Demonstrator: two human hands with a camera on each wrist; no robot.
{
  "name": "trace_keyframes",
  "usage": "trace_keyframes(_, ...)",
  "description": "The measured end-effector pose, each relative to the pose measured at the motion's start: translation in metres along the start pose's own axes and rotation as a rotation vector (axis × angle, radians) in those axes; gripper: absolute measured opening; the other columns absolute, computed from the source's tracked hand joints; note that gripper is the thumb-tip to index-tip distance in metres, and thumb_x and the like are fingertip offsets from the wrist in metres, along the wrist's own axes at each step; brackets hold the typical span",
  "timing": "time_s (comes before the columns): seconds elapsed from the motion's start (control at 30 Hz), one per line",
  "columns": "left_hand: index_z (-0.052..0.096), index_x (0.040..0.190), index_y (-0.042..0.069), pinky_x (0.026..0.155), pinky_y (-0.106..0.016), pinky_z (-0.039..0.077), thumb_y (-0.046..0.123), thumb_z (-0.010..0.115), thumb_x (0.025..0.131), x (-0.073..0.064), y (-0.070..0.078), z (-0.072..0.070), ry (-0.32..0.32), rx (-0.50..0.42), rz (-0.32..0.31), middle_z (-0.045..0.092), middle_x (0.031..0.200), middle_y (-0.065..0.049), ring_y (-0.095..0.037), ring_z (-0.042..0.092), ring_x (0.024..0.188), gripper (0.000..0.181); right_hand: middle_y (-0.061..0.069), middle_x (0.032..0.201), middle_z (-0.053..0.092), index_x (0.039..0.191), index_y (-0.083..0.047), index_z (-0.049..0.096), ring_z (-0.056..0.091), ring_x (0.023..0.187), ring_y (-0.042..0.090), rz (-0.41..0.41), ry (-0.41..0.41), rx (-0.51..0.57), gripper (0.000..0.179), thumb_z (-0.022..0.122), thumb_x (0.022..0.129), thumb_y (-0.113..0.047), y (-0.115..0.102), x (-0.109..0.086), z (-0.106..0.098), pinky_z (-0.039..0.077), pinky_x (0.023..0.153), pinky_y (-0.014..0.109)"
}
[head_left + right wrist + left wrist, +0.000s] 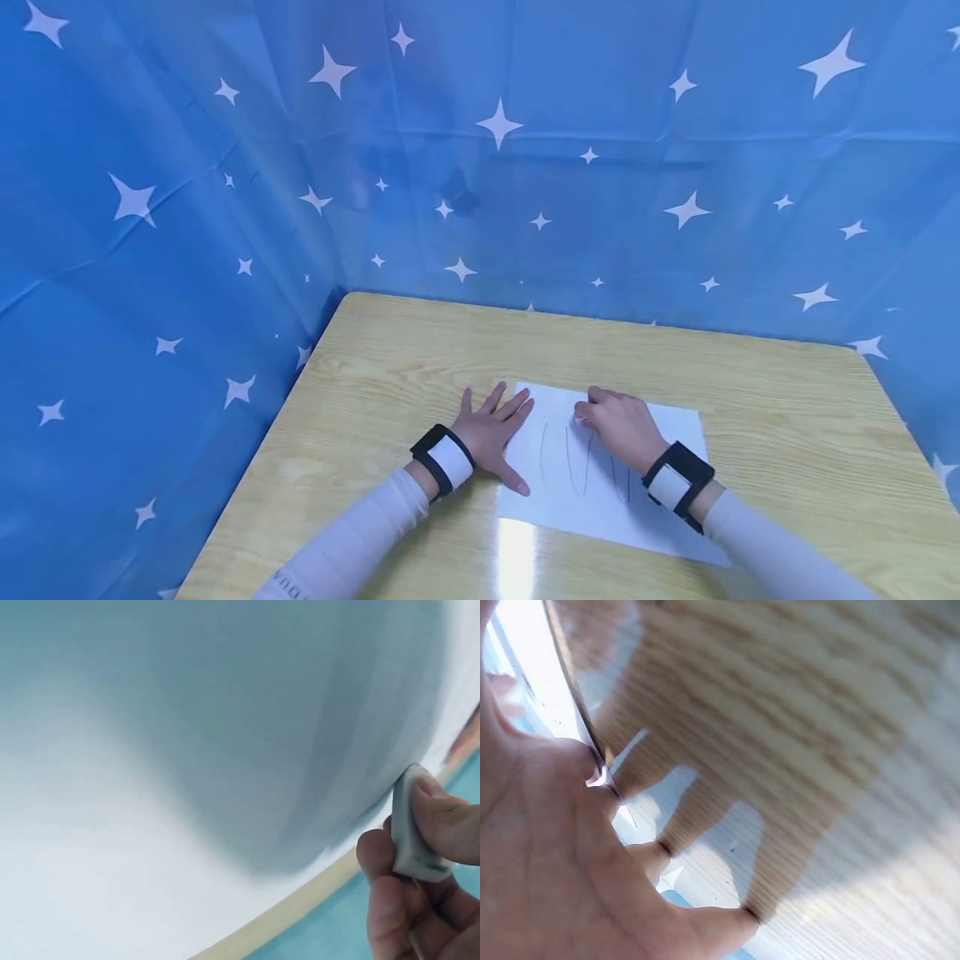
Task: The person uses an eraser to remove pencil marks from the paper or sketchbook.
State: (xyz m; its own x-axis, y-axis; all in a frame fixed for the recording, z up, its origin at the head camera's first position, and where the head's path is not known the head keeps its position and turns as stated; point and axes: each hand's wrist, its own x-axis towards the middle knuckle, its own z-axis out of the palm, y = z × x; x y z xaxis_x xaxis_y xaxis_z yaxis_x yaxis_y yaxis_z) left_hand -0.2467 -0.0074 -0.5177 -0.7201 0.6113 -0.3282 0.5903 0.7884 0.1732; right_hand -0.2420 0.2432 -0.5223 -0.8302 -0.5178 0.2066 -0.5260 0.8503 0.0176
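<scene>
One white sheet (pixel 536 504) is laid on the wooden table (pixel 420 350). Near the sheet's far edge, a small pale block (pixel 407 829) is pinched between thumb and fingers of the right hand (pixel 622 425). Across the sheet's left edge, the left hand (pixel 489 435) is spread, fingers straight. Thin dark lines (pixel 585 479) are drawn on the sheet.

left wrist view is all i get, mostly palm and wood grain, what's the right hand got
Observer: The right hand pinches a small pale block; the right wrist view shows it.
Operator: anything drawn on the paper
Observer: Yes, the head view shows thin dark lines on it.
Operator: and whereabouts on the sheet is that hand
Observer: At its far edge, as the head view has it.
</scene>
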Motion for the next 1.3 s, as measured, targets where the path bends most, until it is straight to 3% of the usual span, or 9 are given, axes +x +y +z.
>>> trace_keyframes(0.17, 0.008, 0.156, 0.021, 0.108, -0.074, 0.006, 0.082, 0.067, 0.054, -0.003, 0.001, -0.001, -0.002, -0.013, -0.002, 0.001, 0.163, 0.005, -0.029, -0.007, 0.144, 0.133, -0.001, 0.066, 0.054, 0.087, -0.020, 0.077, 0.041, 0.051, 0.008, 0.079, -0.006, 0.008, 0.015, 0.080, 0.074, -0.011, 0.030, -0.040, -0.009, 0.032, 0.042, 0.022)
trace_keyframes(0.3, 0.008, 0.156, 0.020, 0.108, -0.075, 0.005, 0.081, 0.068, 0.055, -0.003, 0.002, -0.003, 0.002, -0.016, 0.007, 0.001, 0.163, 0.004, -0.030, -0.007, 0.144, 0.132, -0.001, 0.069, 0.059, 0.087, -0.018, 0.077, 0.048, 0.053, 0.009, 0.110, 0.004, 0.035, 0.017, 0.081, 0.073, -0.009, 0.041, -0.051, -0.012, 0.041, 0.043, 0.025)
trace_keyframes(0.4, 0.009, 0.156, 0.020, 0.108, -0.075, 0.006, 0.080, 0.068, 0.055, -0.006, 0.000, -0.005, -0.002, -0.011, 0.002, 0.001, 0.163, 0.003, -0.031, -0.007, 0.144, 0.131, 0.001, 0.077, 0.064, 0.091, -0.015, 0.075, 0.059, 0.063, 0.012, 0.108, 0.016, 0.108, 0.018, 0.079, 0.075, -0.009, 0.030, -0.039, -0.009, 0.053, 0.051, 0.032)
trace_keyframes(0.53, 0.010, 0.156, 0.020, 0.108, -0.075, 0.008, 0.080, 0.068, 0.056, -0.007, -0.001, -0.005, -0.001, 0.005, -0.007, 0.002, 0.163, 0.003, -0.030, -0.005, 0.144, 0.131, 0.000, 0.084, 0.068, 0.097, -0.015, 0.075, 0.064, 0.076, 0.014, 0.061, 0.013, 0.153, 0.019, 0.078, 0.078, -0.013, -0.006, -0.003, -0.006, 0.059, 0.065, 0.035)
trace_keyframes(0.67, 0.011, 0.156, 0.022, 0.109, -0.074, 0.009, 0.081, 0.066, 0.057, -0.006, 0.002, -0.005, -0.003, 0.015, -0.015, 0.002, 0.163, 0.004, -0.030, -0.005, 0.144, 0.128, 0.000, 0.087, 0.069, 0.099, -0.018, 0.077, 0.064, 0.077, 0.014, -0.043, -0.008, 0.093, 0.020, 0.077, 0.079, -0.016, -0.039, 0.030, 0.000, 0.060, 0.068, 0.033)
trace_keyframes(0.8, 0.011, 0.156, 0.023, 0.109, -0.074, 0.009, 0.080, 0.066, 0.057, -0.006, 0.004, -0.006, -0.003, 0.022, -0.020, 0.002, 0.163, 0.004, -0.030, -0.004, 0.144, 0.127, 0.002, 0.086, 0.070, 0.100, -0.017, 0.076, 0.063, 0.072, 0.014, -0.104, -0.006, 0.004, 0.020, 0.077, 0.079, -0.016, -0.044, 0.037, 0.007, 0.058, 0.063, 0.031)
trace_keyframes(0.97, 0.008, 0.156, 0.021, 0.109, -0.073, 0.009, 0.081, 0.067, 0.056, -0.003, 0.005, -0.005, -0.004, 0.021, -0.015, 0.001, 0.163, 0.004, -0.030, -0.004, 0.144, 0.130, 0.003, 0.080, 0.067, 0.092, -0.015, 0.076, 0.060, 0.065, 0.014, -0.077, -0.005, -0.018, 0.015, 0.078, 0.077, -0.014, -0.018, 0.010, 0.004, 0.056, 0.058, 0.031)
trace_keyframes(1.2, 0.006, 0.156, 0.021, 0.109, -0.074, 0.007, 0.082, 0.066, 0.055, -0.004, 0.002, -0.005, -0.009, 0.020, -0.004, -0.001, 0.163, 0.004, -0.030, -0.007, 0.144, 0.133, 0.003, 0.078, 0.066, 0.084, -0.015, 0.074, 0.061, 0.063, 0.018, 0.024, -0.006, -0.024, 0.013, 0.081, 0.073, -0.012, 0.030, -0.046, -0.011, 0.056, 0.052, 0.037)
trace_keyframes(1.3, 0.007, 0.156, 0.020, 0.108, -0.075, 0.007, 0.081, 0.067, 0.055, -0.003, 0.003, -0.004, -0.004, 0.004, 0.010, -0.001, 0.163, 0.003, -0.031, -0.007, 0.144, 0.132, 0.001, 0.075, 0.065, 0.082, -0.016, 0.073, 0.059, 0.060, 0.015, 0.058, -0.041, -0.001, 0.012, 0.081, 0.073, -0.011, 0.040, -0.057, -0.017, 0.054, 0.050, 0.036)
